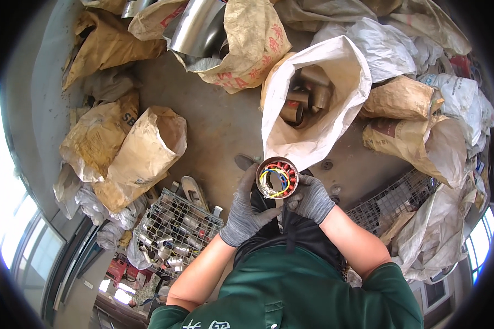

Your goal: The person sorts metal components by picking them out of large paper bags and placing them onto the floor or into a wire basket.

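Observation:
Between my two gloved hands is a round motor stator [292, 178], a dark metal ring with red windings inside. Yellow, blue and white wires loop across its open face, which is turned up. My left hand [240, 215], in a grey glove, holds the ring's left side, thumb stretched below it. On the other side, my right hand [314, 202] grips the lower right rim with bent fingers. Just beyond the stator stands an open white-lined sack [343, 104], with several metal cylinders [295, 111] in it.
A wire basket [158, 222] of small metal parts stands at my left, beside a worn shoe-like object [192, 192]. Another wire basket [379, 205] is at right. Paper sacks [142, 145] lie left; a sack [258, 41] holding shiny cylinders [196, 27] stands far off.

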